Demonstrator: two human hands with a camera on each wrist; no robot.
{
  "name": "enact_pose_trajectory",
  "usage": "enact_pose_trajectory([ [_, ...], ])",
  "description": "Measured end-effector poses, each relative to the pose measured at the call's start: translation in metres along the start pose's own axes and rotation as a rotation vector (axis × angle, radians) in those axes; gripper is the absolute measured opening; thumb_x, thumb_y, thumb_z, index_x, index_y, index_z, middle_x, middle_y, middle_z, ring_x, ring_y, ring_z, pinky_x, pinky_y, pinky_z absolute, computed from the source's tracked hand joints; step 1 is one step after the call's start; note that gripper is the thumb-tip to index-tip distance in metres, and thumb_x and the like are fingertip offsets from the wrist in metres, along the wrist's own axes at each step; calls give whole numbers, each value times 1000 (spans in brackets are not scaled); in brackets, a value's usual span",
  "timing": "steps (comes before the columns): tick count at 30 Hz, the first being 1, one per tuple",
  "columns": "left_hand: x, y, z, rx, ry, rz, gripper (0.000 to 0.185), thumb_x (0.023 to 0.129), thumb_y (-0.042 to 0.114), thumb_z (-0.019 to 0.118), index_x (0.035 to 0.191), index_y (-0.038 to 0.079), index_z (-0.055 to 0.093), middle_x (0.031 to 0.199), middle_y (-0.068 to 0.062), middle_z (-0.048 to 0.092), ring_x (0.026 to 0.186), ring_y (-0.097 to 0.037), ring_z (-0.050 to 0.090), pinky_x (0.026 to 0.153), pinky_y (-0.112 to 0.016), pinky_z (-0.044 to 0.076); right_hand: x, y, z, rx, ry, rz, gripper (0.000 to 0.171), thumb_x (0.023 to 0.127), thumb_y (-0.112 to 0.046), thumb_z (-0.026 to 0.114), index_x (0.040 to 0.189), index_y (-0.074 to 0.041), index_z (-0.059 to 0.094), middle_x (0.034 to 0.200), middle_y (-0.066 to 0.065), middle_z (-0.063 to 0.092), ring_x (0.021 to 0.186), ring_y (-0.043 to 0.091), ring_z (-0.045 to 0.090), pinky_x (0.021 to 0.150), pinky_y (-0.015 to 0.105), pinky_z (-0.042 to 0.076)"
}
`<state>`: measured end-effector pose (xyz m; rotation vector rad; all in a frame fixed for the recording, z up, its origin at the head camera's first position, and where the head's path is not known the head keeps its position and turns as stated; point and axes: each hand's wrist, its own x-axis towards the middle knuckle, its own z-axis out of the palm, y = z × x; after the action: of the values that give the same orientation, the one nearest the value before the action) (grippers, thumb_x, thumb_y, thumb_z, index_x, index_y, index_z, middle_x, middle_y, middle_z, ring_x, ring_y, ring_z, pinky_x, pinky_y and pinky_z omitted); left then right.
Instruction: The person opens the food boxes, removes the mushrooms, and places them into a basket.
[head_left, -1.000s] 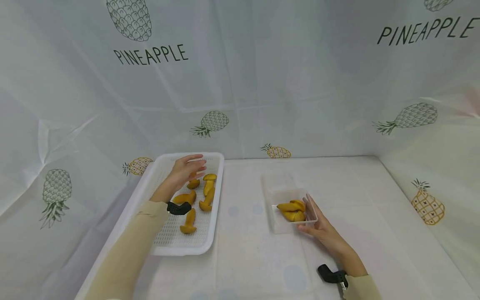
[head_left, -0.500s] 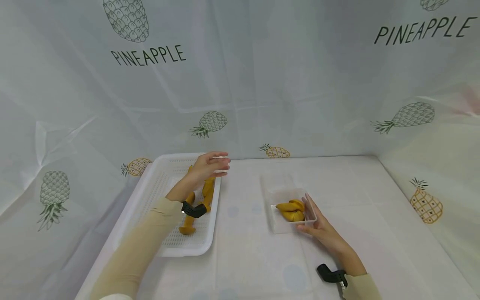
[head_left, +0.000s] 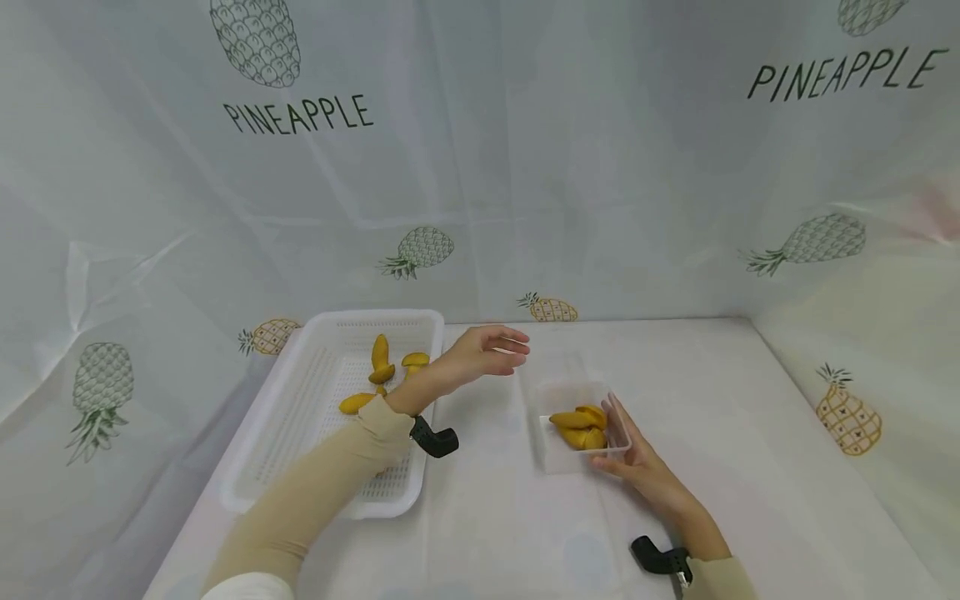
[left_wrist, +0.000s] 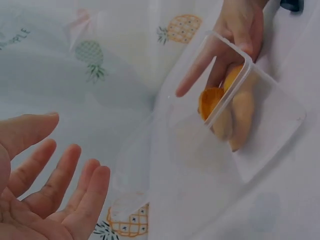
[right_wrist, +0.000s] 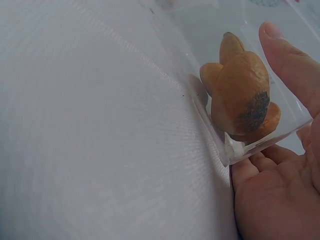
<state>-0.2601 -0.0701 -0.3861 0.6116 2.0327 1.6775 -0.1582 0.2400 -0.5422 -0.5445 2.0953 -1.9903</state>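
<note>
My left hand [head_left: 486, 350] hovers between the white basket and a clear plastic box [head_left: 546, 458], nothing in its grasp. The left wrist view shows its fingers [left_wrist: 67, 170] spread and only slightly bent. At the box's right end, my right hand [head_left: 651, 477] holds it, thumb at the near corner and fingers along the end wall. Several yellow-brown mushrooms [head_left: 579, 427] lie heaped inside the box; one mushroom [right_wrist: 241, 95] carries a dark patch. More mushrooms [head_left: 381, 360] are in the white basket [head_left: 324, 335], part of them hidden by my left forearm.
Behind the box lies a clear flap like a lid [head_left: 561, 367]. The white cloth [head_left: 480, 533] covers the tabletop, and a pineapple-print sheet [head_left: 480, 167] rises at the back and sides. Each wrist wears a black camera [head_left: 435, 440].
My left hand has moved right, from over the basket, past its rim, to the near left of the box. My right hand stays at the box, whose mushrooms look unchanged.
</note>
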Motion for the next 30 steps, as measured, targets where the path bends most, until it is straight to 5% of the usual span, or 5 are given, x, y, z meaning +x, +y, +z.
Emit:
enact_pose_trajectory([
  [8,11,-8,30,127,-124,26,38,93,7,70,130,2,62,124,-16,66,104,-20,68,88,-32,56,-2,3,3,2,9,-6,102,93,1,67,161,-21,-5,164,22,-8,146,46,-7,105,6,22],
  [17,20,-25,55,176,-174,35,35,91,5,74,124,2,65,120,-14,67,105,-18,68,87,-27,56,-2,4,5,-4,-1,-1,102,93,0,67,161,-24,-5,164,21,-6,148,41,-8,105,6,20],
  [30,32,-34,82,228,-212,57,38,90,0,72,127,-5,62,125,-19,64,116,-40,61,89,-23,54,-4,1,0,-36,5,18,99,96,-4,65,161,-30,-5,165,17,-6,149,40,-7,103,5,22],
])
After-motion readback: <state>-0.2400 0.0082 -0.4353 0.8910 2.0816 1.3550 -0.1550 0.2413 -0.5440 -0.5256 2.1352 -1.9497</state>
